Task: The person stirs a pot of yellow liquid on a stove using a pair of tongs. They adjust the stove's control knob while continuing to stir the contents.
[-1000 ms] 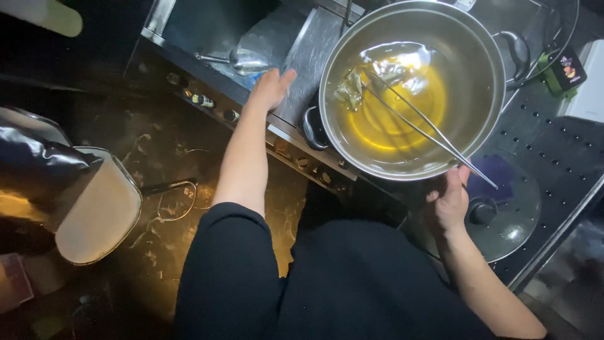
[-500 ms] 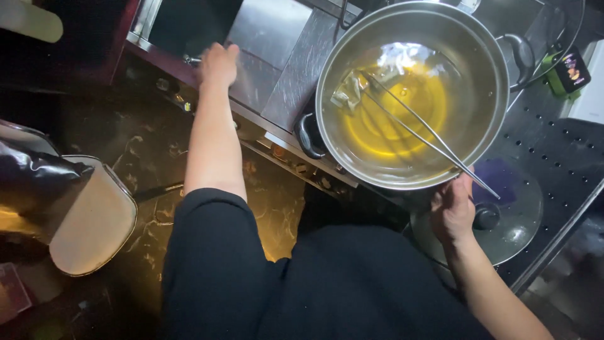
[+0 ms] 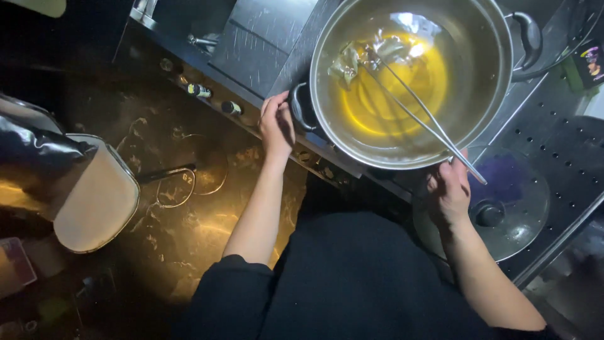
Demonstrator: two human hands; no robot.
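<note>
Pot (image 3: 352, 135) of yellow oil (image 3: 390, 94) on the stove, seen from above. Left hand (image 3: 277, 126) closes on the near handle (image 3: 301, 108); right hand (image 3: 448, 189) pinches long chopsticks (image 3: 415, 107), tips at the pale food (image 3: 352, 60) in the oil. Hazards: a tug on one handle may tilt the pot and spill oil; dropped food may splash; the lid (image 3: 509, 201) sits close by the right wrist.

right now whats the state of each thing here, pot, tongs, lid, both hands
pot: uncovered, holds yellow liquid and pale pieces of food
tongs: tips in the liquid at the food, handles over the rim
glass lid: off the pot, lying flat on the counter
left hand: at the pot's near side handle
right hand: holding the tongs' handle end
</note>
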